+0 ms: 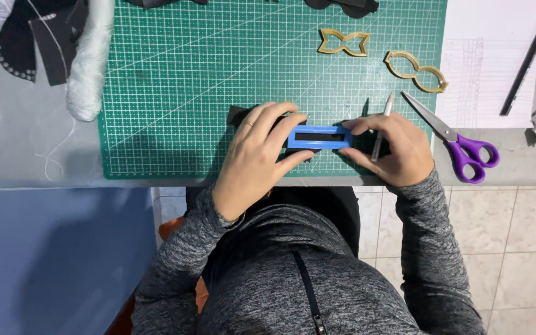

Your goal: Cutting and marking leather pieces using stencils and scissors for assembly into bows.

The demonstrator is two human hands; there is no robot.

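— Fingers (280, 124) of the left hand (257, 158) curl loosely around the near end of the blue rectangular frame (319, 137), thumb pressing its lower edge, index lying over the top. How about the other side?

— On the right hand (392, 149) the fingers are bent, their tips touching the frame's far end, and a silver pen (381, 127) is pinched in that same hand, pointing away from the body.

— Where does the frame sit?

— Flat on the green cutting mat (187, 80), close to its near edge, over a piece of black fabric (238, 115) that peeks out left of the frame.

— Anything around it?

— Purple-handled scissors (460, 146) lie just right of the frame, off the mat on the table (32, 149). Two tan bow-shaped outlines (343, 42) rest beyond the frame.
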